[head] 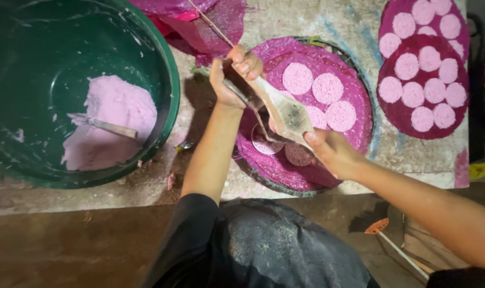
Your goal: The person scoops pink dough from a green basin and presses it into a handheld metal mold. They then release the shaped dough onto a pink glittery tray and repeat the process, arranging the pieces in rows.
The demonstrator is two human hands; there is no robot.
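My left hand (233, 74) grips the upper handle end of a wooden press tool (282, 109). My right hand (333, 152) holds its lower end. The tool hangs over a round tray covered with magenta mesh (354, 90). Three pale pink noodle discs (320, 93) lie on the mesh, and more pink strands (266, 145) sit under the tool. To the left stands a big green basin (168, 80) with a lump of pink dough (112, 125) and a metal spatula (104, 125) in it.
Two more magenta mats (386, 106) with several pink discs lie at the upper right. Crumpled magenta mesh (210, 26) and a thin stick (210, 22) lie at the top. My dark-clothed lap (274, 245) fills the bottom. A small orange tool (378, 226) lies at the lower right.
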